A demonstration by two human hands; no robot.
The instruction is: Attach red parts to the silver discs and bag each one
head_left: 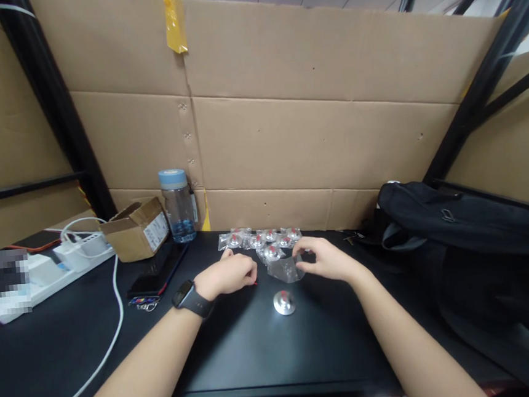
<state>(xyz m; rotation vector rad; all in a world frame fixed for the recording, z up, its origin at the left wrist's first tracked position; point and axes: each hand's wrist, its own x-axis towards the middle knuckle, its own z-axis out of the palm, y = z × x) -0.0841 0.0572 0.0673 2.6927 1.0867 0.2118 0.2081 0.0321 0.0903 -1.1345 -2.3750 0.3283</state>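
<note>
My right hand (322,259) pinches the edge of a clear plastic bag (285,271) above the black table (241,355). My left hand (234,271) is curled closed left of the bag, with a small red tip showing under its fingers; what it holds is mostly hidden. A round silver disc (284,303) with a red mark on top lies on the table in front of the bag. Behind the hands, several similar discs in clear wrappers (269,236) lie grouped near the cardboard wall.
An open cardboard box (135,229), a blue-lidded bottle (179,206), a dark phone (160,270) and a white power strip (84,251) with a cable stand left. A black backpack (457,237) fills the right side. Cardboard (278,141) walls the back.
</note>
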